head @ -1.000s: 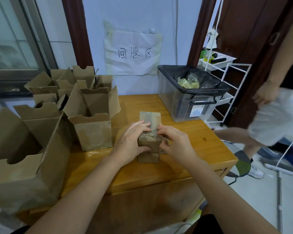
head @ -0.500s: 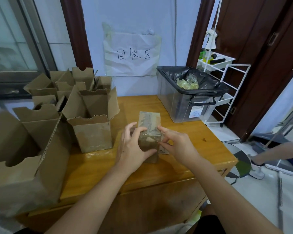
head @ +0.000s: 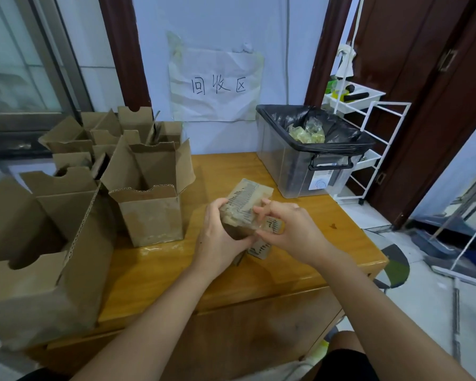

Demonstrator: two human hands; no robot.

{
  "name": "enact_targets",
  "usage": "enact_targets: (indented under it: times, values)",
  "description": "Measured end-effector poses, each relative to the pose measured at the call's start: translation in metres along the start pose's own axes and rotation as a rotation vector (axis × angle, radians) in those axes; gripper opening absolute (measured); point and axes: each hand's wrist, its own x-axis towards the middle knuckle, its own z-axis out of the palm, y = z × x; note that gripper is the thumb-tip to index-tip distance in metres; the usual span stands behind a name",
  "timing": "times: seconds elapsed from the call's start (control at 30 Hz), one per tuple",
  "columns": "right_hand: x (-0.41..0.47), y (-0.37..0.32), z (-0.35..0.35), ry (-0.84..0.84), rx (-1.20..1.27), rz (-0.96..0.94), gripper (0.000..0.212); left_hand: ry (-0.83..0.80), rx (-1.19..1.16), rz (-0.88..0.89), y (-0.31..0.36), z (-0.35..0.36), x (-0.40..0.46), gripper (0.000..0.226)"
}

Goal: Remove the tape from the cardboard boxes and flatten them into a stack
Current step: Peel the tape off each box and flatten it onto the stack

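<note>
Near the desk's (head: 300, 273) front edge, we are gripping the small taped box (head: 245, 207) with our left hand (head: 220, 237) while our right hand (head: 289, 229) is pinching what looks like tape (head: 270, 225), now peeling away where earlier it lay flat, so de-taping is progressing.

Wooden table (head: 300, 243) bears open cardboard boxes (head: 149, 204) and a lined bin (head: 300, 166).

A small closed cardboard box (head: 243, 207) with scuffed, torn facing is held tilted above the table, a clear strip of tape (head: 270, 225) partly peeled from its near end. Open-topped cardboard boxes (head: 149, 199) stand upright, clustered at the table's left.
</note>
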Motion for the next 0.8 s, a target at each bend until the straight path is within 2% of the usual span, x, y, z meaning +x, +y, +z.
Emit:
enact_targets:
  times: [0.1,0.13,0.23,0.3,0.4,0.53,0.8]
  values:
    - [0.004,-0.001,-0.001,-0.037,-0.088,-0.046,0.049,-0.042,-0.109,-0.089,-0.002,-0.003,0.001,0.102]
    - [0.005,-0.002,0.0,-0.044,-0.103,-0.081,0.047,-0.053,-0.127,-0.103,-0.002,-0.004,0.002,0.101]
    - [0.01,-0.002,0.003,-0.011,-0.15,-0.188,0.018,-0.067,-0.163,-0.126,-0.004,-0.006,0.004,0.098]
    - [0.012,-0.002,0.005,0.016,-0.162,-0.162,0.008,-0.073,-0.179,-0.13,-0.006,-0.005,0.004,0.098]
    - [0.013,-0.001,0.007,0.042,-0.168,-0.14,0.016,-0.07,-0.19,-0.136,-0.007,-0.005,0.004,0.1]
    - [0.01,-0.005,0.008,0.061,-0.169,-0.162,0.011,-0.05,-0.184,-0.14,-0.005,-0.006,0.004,0.098]
    - [0.008,-0.015,0.007,0.067,-0.19,-0.095,0.024,-0.042,-0.189,-0.158,-0.001,-0.007,0.003,0.098]
